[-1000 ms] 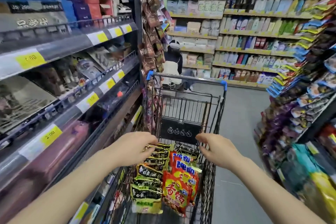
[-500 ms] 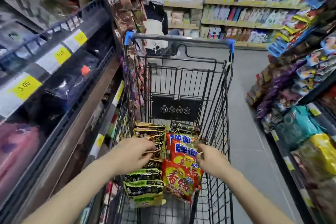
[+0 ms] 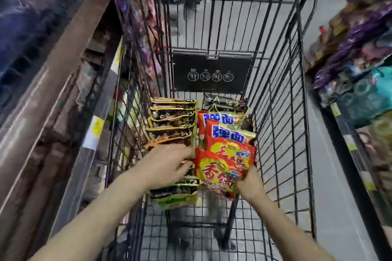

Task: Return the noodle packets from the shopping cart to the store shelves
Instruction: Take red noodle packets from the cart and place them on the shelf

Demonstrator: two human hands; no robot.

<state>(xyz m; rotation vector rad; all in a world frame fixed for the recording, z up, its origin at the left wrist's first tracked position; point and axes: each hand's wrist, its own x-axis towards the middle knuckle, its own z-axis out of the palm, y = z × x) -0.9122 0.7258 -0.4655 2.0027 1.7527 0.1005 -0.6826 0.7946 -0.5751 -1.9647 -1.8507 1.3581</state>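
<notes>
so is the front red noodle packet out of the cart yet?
No, in. The red noodle packet sits inside the shopping cart walls, right hand gripping its lower corner.

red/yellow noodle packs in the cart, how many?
3 visible: nearest red-and-yellow pack, gripped by the right hand; second pack behind it; third pack further back. More may be hidden underneath.

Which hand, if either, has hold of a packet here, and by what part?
The right hand grips the front red packet at its lower right corner. The left hand rests on the dark packets; a hold cannot be told.
</notes>
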